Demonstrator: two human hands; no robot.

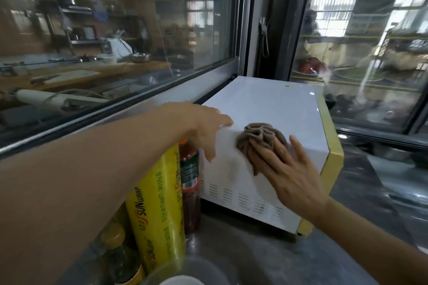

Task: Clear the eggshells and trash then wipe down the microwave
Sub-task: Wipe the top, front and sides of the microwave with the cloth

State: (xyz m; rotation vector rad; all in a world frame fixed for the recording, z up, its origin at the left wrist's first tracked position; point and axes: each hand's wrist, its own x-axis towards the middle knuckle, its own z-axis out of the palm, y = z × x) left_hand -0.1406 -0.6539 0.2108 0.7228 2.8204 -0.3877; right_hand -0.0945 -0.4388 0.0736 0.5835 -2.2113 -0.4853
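A white microwave [273, 104] with a yellow front frame stands on the grey counter beside the window. My right hand [284, 169] presses a bunched brown cloth [259, 136] flat against the upper edge of its vented side panel, fingers straight and spread. My left hand [203, 127] rests on the microwave's near top corner, thumb hanging down the side panel and fingers laid over the top. No eggshells or trash are visible.
A yellow cling-wrap box [159, 206] and a dark sauce bottle [190, 183] stand tight against the microwave's left side. An oil bottle [120, 259] and a pale bowl rim [183, 280] sit nearer me. Window glass rises behind and to the left.
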